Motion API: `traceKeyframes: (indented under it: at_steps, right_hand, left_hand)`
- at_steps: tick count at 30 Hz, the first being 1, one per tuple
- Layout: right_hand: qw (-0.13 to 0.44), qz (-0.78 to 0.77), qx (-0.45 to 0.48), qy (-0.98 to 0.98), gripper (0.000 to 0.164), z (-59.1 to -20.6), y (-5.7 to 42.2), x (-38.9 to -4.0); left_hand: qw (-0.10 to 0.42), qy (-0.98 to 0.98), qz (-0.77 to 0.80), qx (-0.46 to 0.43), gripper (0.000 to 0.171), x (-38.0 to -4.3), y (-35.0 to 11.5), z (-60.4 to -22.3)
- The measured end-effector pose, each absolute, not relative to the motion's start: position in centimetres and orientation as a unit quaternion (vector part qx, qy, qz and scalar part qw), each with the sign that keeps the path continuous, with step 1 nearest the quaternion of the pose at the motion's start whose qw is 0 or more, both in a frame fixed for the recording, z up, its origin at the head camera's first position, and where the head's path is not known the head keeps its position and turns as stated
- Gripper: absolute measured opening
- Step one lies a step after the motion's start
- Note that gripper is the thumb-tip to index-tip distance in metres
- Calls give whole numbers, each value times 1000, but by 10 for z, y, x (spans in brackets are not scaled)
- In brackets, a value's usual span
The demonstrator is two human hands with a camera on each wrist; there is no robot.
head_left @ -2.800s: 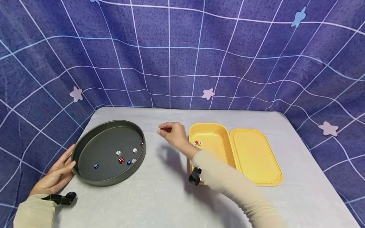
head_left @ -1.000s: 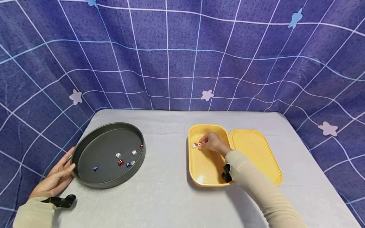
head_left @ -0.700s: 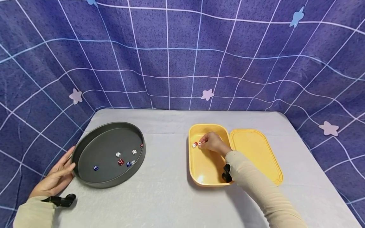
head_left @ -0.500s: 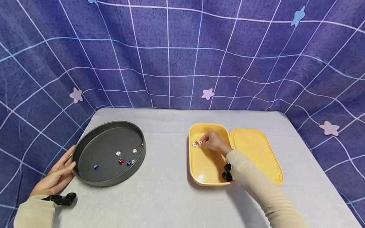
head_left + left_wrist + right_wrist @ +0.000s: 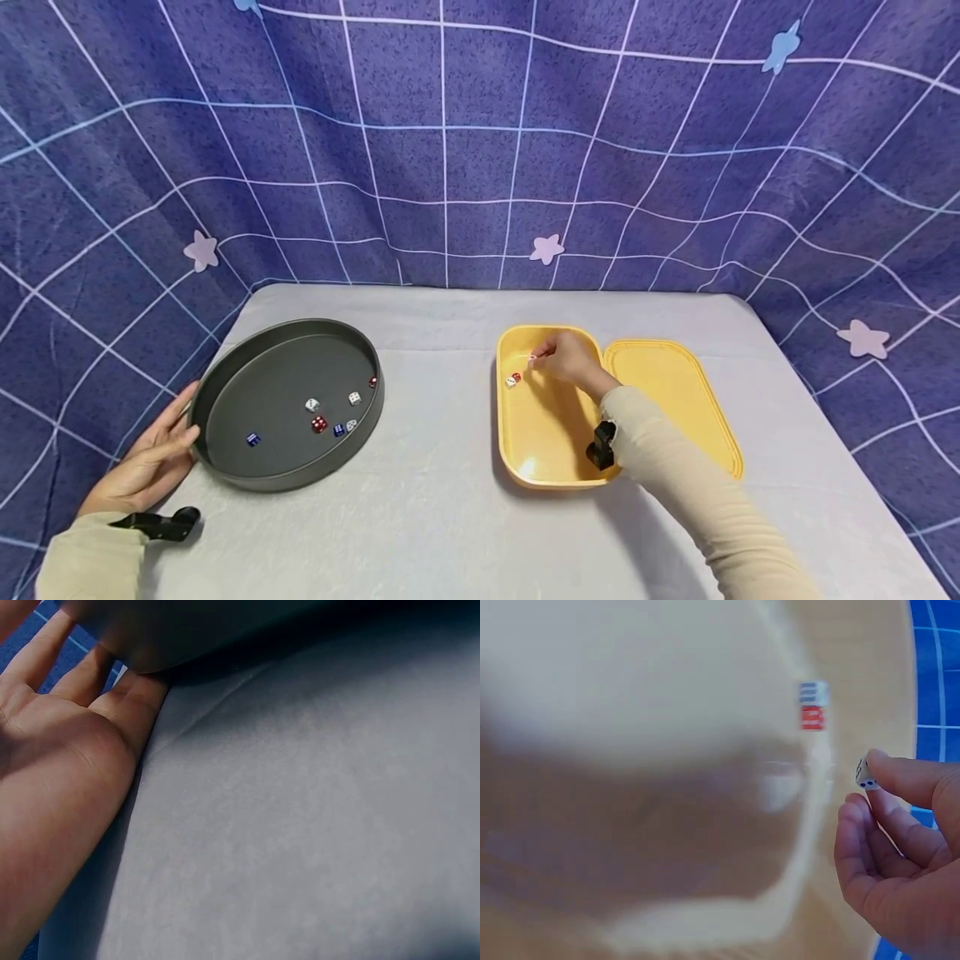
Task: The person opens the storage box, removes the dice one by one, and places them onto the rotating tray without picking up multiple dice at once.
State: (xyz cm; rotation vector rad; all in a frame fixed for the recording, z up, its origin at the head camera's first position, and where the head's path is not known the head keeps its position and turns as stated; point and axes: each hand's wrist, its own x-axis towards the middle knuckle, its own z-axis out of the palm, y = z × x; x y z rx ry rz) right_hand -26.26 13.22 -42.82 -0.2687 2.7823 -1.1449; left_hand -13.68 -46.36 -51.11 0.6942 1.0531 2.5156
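My left hand (image 5: 146, 467) holds the left side of a round dark grey pan (image 5: 292, 482), thumb at the rim and fingers along the outer wall. Several dice lie in the pan, among them a blue die (image 5: 252, 438), a red die (image 5: 319, 424) and a white die (image 5: 312, 405). Over the yellow box (image 5: 534, 433), my right hand (image 5: 567, 360) pinches a white die (image 5: 866, 774) between thumb and fingertip. Left of that hand, a white die (image 5: 511, 382) and a red die (image 5: 516, 377) sit side by side on the box floor.
The box's yellow lid (image 5: 671, 392) lies flat against its right side. A pale cloth covers the table (image 5: 442, 500). A blue-purple curtain (image 5: 480, 167) with a grid pattern and stars hangs behind and at both sides.
My right hand went from left of the box into it, took hold of a white die beside the other two, and has now lifted it slightly up and right. The left hand stays put.
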Motion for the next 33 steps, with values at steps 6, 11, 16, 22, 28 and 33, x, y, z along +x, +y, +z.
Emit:
traceKeyframes:
  at_steps: [6, 11, 16, 22, 28, 33]
  right_hand:
    - [52, -372, -79, 924, 12, -403, 122, -263]
    - [35, -395, -105, 912, 13, -385, 100, -262]
    - [4, -416, -141, 899, 12, -372, 69, -251]
    - [3, -445, -163, 880, 11, -365, 27, -234]
    - [14, -462, -184, 868, 11, -363, -12, -220]
    - [24, -480, -183, 858, 10, -368, -41, -209]
  left_hand:
    - [160, 373, 881, 242, 72, -135, -463, -512]
    - [157, 382, 878, 242, 72, -132, -463, -515]
    - [155, 379, 879, 244, 72, -133, -463, -515]
    - [155, 380, 879, 243, 72, -134, -463, -514]
    - [158, 371, 882, 245, 72, -136, -463, -513]
    - [158, 371, 882, 244, 72, -137, -463, -512]
